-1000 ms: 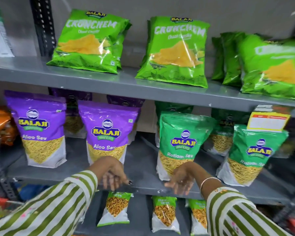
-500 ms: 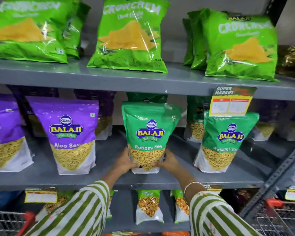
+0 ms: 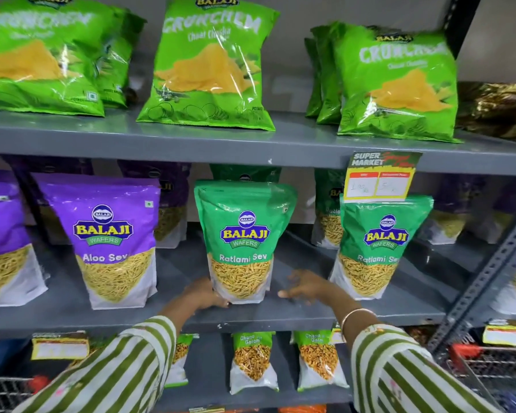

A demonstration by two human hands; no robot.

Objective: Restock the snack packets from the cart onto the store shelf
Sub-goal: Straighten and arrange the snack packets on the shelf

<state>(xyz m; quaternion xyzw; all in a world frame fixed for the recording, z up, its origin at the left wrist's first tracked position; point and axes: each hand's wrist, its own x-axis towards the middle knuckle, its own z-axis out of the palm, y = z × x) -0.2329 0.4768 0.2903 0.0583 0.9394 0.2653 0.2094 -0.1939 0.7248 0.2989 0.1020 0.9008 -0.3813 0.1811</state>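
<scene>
Ratlami Sev pouch: green Balaji Wafers pouch, standing upright on the middle shelf, near its front edge
Left hand: grip curled against the pouch's lower left corner, fingers touching its white base
Right hand: apart from the pouch, just to its right, grip open with fingers spread and holding nothing; a bangle sits on the wrist
Neighbour on the left: purple Aloo Sev pouch, upright, clear of the hands
Neighbour on the right: second Ratlami Sev pouch, upright, under a yellow price tag
Upper shelf: green Crunchem bags leaning back
Lower shelf: small Chana Garam packets
Sleeves: green and white stripes
Cart: wire basket with red trim at lower right; contents cannot be told
</scene>
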